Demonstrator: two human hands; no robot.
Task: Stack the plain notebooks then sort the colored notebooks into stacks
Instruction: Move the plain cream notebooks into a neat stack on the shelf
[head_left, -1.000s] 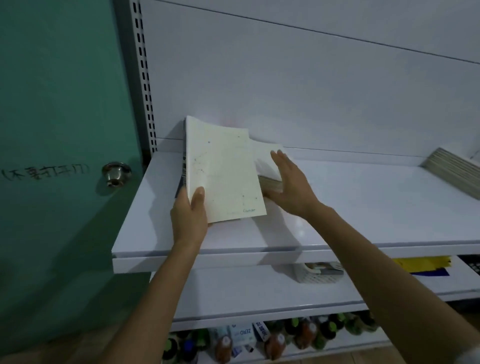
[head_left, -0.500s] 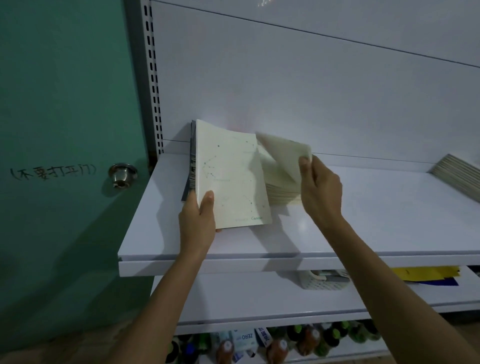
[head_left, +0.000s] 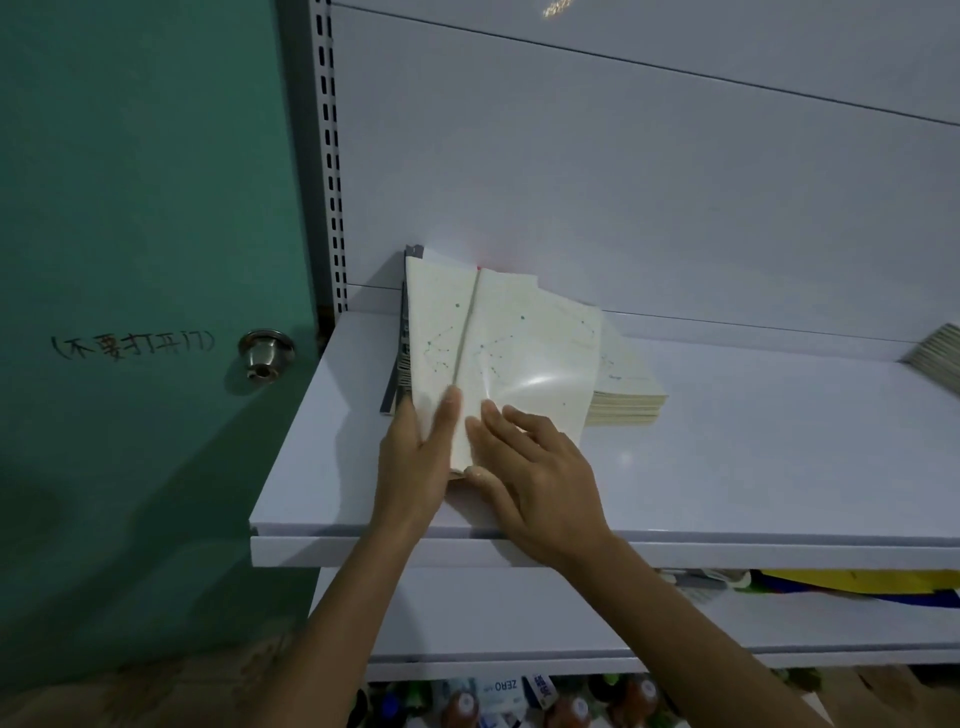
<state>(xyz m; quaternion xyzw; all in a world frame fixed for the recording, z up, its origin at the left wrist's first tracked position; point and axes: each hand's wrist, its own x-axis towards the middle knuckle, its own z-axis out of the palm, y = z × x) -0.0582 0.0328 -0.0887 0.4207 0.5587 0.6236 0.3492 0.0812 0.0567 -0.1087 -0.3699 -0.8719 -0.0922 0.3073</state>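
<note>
You were in the stacking step. Your left hand (head_left: 415, 457) gripped the leaning bundle (head_left: 434, 332) of cream, constellation-print notebooks at the left end of the top shelf (head_left: 727, 467), thumb across its cover and fingers hidden behind. Your right hand (head_left: 540, 467) lay with flat, spread fingers on the loose notebook (head_left: 530, 353), pressing it toward that bundle, thumb at its near edge. The two covers met in a V, so the next move probably called for closing the gap and squaring the near edges before letting go.

On the same shelf, a flat stack (head_left: 628, 395) of matching notebooks lay just right of and behind the loose one, and another pile (head_left: 935, 353) sat at the far right edge. The lowest tier held bottles (head_left: 571, 701). What sat on the middle shelf was too shadowed to name.
</note>
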